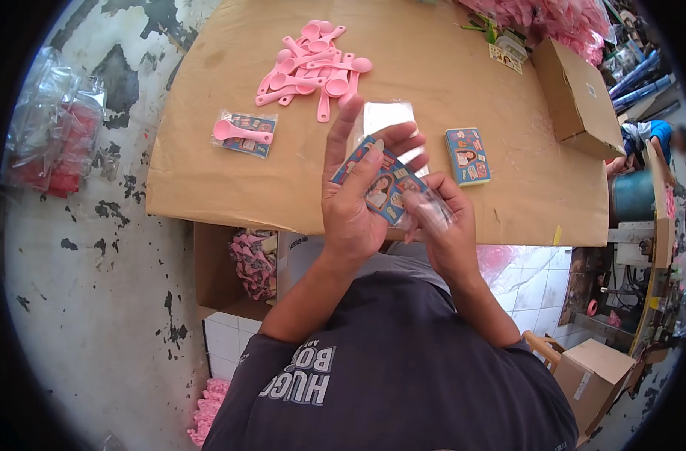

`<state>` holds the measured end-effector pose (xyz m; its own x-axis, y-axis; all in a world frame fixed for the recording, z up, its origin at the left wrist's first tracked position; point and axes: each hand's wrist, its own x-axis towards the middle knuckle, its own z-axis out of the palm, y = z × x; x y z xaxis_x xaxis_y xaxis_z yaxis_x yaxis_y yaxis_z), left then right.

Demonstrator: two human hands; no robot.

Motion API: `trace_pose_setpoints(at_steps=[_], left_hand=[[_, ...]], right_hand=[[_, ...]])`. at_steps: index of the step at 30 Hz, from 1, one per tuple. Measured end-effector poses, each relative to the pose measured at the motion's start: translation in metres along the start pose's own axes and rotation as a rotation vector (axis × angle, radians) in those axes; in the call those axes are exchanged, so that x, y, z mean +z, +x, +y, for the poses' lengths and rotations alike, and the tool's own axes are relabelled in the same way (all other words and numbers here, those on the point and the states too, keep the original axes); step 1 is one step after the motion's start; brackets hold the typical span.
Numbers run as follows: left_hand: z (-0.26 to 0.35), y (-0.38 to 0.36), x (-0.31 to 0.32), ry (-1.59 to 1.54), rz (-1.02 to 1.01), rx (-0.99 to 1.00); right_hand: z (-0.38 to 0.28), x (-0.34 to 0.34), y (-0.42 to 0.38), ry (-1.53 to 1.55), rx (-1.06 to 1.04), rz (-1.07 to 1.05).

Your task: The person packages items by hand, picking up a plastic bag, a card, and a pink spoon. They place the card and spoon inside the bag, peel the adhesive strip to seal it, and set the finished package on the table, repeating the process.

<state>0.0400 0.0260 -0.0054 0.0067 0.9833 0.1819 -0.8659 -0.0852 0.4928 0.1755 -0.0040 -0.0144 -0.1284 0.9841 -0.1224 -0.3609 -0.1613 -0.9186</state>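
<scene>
My left hand (352,192) pinches a blue printed card (384,186) under its thumb, the other fingers spread behind and past it. My right hand (450,225) grips a small clear plastic bag (432,210) at the card's lower right corner, where the plastic overlaps the card. Just beyond my hands lies a stack of clear bags (388,114), partly covered by my left fingers. To the right rests a stack of similar blue cards (469,156). On the left, a pink spoon (241,133) lies on top of a bagged card (254,147).
A heap of pink spoons (313,68) lies at the back of the cardboard-covered table (200,180). A cardboard box (576,98) stands at its right edge. Under the table, an open box (215,263) holds packed pink items. Clear bags (54,128) hang at the left wall.
</scene>
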Motion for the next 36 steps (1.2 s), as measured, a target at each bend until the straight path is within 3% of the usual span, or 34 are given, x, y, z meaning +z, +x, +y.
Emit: trace_pose_setpoints(at_steps=[10,12,13,15,16,18,24,30,36], left_hand=[[0.004,-0.007,-0.013,-0.103,-0.014,-0.088],[0.008,-0.006,-0.017,-0.109,-0.033,-0.087],[0.01,-0.006,-0.018,-0.092,0.009,-0.106],[0.015,-0.006,-0.024,-0.083,0.05,-0.122],[0.018,-0.006,-0.029,-0.089,0.105,-0.131],[0.026,-0.005,-0.042,-0.097,0.153,-0.136],[0.066,-0.003,-0.081,-0.085,0.353,-0.069],[0.071,-0.013,-0.097,-0.034,0.337,-0.215],[0.08,-0.014,-0.105,-0.004,0.292,-0.348]], right_hand=[[0.004,0.021,0.003,-0.195,-0.065,0.034],[0.012,0.028,0.0,-0.326,-0.357,0.131],[0.01,0.029,-0.003,-0.336,-0.362,0.128],[0.001,0.029,-0.009,-0.859,-0.618,0.08],[0.0,0.027,-0.008,-0.867,-0.621,0.076],[0.0,0.023,-0.004,-1.055,-0.818,-0.196],[-0.027,0.023,0.039,-0.983,-0.562,-0.115],[-0.046,0.057,0.142,-1.206,-0.603,-0.185],[-0.026,0.084,0.222,-1.681,-0.647,-0.32]])
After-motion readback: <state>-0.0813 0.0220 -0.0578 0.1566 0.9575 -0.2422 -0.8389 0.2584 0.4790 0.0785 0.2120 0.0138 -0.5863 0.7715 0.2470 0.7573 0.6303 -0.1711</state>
